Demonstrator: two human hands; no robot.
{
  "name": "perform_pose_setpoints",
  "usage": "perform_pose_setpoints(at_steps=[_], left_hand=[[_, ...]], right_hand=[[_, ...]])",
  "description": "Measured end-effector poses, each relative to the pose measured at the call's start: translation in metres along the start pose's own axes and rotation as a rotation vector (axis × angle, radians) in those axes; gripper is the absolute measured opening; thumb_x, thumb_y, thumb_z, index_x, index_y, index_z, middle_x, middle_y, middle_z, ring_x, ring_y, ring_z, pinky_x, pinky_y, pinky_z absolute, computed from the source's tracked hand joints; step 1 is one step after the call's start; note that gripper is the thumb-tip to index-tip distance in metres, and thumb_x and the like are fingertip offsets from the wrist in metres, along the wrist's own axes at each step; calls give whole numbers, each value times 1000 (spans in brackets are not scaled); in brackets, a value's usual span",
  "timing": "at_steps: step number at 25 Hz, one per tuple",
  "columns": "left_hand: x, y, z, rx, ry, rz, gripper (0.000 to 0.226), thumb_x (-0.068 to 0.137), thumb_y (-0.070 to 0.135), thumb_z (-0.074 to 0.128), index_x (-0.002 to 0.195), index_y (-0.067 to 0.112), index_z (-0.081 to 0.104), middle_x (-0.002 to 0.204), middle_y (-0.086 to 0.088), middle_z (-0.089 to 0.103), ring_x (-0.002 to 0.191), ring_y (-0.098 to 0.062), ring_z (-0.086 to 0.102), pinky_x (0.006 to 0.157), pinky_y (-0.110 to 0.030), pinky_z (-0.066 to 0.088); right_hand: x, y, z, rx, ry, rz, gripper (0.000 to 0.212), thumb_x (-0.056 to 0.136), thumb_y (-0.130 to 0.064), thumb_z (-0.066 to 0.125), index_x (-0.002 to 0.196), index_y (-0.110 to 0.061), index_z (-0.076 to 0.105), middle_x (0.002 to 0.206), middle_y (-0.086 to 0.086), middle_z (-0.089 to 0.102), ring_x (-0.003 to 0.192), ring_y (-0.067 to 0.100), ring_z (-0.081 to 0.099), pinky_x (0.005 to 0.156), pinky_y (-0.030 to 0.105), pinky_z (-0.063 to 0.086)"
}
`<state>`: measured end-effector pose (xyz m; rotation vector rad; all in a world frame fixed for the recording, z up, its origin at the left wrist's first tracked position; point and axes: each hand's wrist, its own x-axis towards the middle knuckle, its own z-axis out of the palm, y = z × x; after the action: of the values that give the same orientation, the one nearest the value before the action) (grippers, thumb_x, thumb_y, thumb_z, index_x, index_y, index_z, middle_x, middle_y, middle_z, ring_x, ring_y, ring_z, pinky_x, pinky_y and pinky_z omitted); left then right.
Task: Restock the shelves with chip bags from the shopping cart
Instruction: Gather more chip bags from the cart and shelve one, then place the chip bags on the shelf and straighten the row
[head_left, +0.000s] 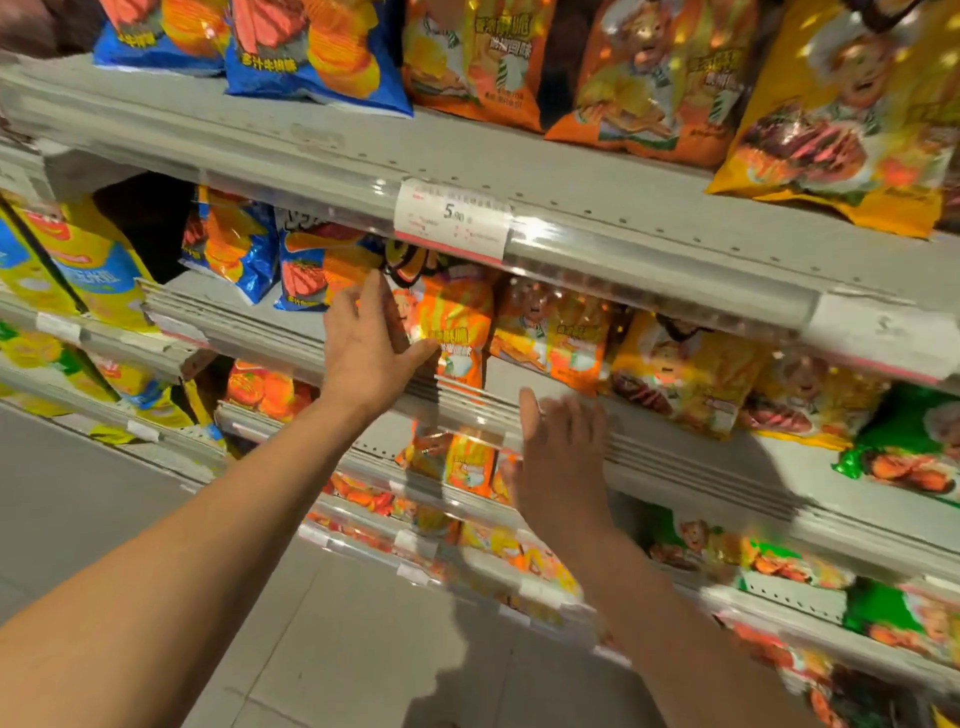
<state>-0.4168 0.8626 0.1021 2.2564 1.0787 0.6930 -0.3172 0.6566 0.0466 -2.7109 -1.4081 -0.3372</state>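
Note:
An orange chip bag (457, 317) stands on the middle shelf (675, 452), under the price rail. My left hand (363, 348) touches the bag's left edge with fingers straight and pointing up, and its thumb lies across the lower front of the bag. My right hand (561, 462) hovers lower and to the right, in front of the shelf's front rail. It is blurred, its fingers are spread, and it holds nothing. More orange bags (556, 338) and yellow bags (685, 374) stand to the right on the same shelf. The shopping cart is out of view.
Blue bags (244, 249) stand left of my left hand. The top shelf (467, 150) carries blue, orange and yellow bags, with a price tag (452, 218) on its rail. Green bags (909, 447) sit at the far right. Lower shelves hold more bags; grey floor tiles (337, 623) lie below.

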Motion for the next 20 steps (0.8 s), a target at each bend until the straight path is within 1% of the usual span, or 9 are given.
perform_pose_setpoints(at_steps=[2, 3, 5, 8, 11, 13, 15, 18, 20], left_hand=[[-32, -2, -1, -10, -36, 90, 93, 86, 34, 79, 158, 8, 25, 152, -22, 33, 141, -39, 29, 116, -43, 27], [-48, -3, -2, -25, -68, 108, 90, 88, 31, 77, 159, 9, 25, 153, -22, 32, 143, -38, 29, 117, -42, 26], [-85, -9, -4, -63, -140, 138, 83, 91, 22, 73, 158, 9, 26, 153, -22, 32, 143, -37, 29, 117, -37, 25], [-139, -16, -2, -93, -201, 155, 74, 90, 10, 69, 155, 5, 33, 149, -23, 35, 141, -36, 34, 117, -32, 24], [-196, -10, 16, -103, -363, 99, 73, 91, 7, 66, 156, 8, 32, 153, -22, 32, 146, -34, 30, 122, -34, 23], [-230, 6, 36, -80, -487, 99, 74, 92, 9, 64, 158, 11, 29, 157, -19, 29, 149, -32, 26, 123, -35, 21], [-260, 33, 64, -54, -598, 152, 74, 94, 14, 63, 159, 15, 28, 157, -16, 30, 149, -31, 26, 120, -32, 21], [-300, 88, 116, -4, -718, 281, 69, 95, 18, 62, 157, 14, 31, 149, -16, 38, 142, -31, 33, 115, -29, 24], [-325, 142, 160, 23, -792, 389, 66, 95, 16, 63, 155, 12, 36, 147, -16, 42, 140, -30, 37, 113, -27, 25]], right_hand=[[2, 4, -9, 38, -72, -10, 75, 87, -42, 60, 151, -14, 35, 140, 10, 46, 135, 35, 36, 117, 53, 23], [-1, 8, -13, 37, -82, -21, 72, 88, -43, 58, 150, -15, 36, 142, 9, 44, 136, 34, 35, 116, 50, 25], [-28, 14, -22, 63, -85, -7, 59, 91, -41, 56, 142, -14, 44, 143, 10, 45, 136, 34, 37, 114, 47, 29], [-120, 22, -11, 295, -113, 115, 52, 90, -27, 65, 137, -8, 54, 139, 17, 52, 132, 40, 45, 112, 49, 33], [-235, 41, 11, 327, -325, 184, 55, 92, -33, 63, 142, -14, 49, 140, 10, 51, 131, 32, 46, 108, 40, 33], [-300, 62, 23, 347, -402, 258, 62, 94, -36, 60, 150, -18, 40, 149, 4, 44, 140, 26, 38, 113, 35, 27], [-352, 91, 28, 402, -413, 358, 68, 96, -39, 59, 155, -21, 31, 157, 2, 37, 147, 22, 31, 119, 32, 22], [-402, 144, 23, 455, -336, 558, 66, 96, -39, 61, 153, -18, 35, 155, 5, 42, 144, 22, 34, 117, 28, 21], [-435, 186, 16, 473, -282, 698, 65, 96, -37, 62, 153, -17, 37, 155, 5, 41, 145, 23, 32, 117, 29, 21]])
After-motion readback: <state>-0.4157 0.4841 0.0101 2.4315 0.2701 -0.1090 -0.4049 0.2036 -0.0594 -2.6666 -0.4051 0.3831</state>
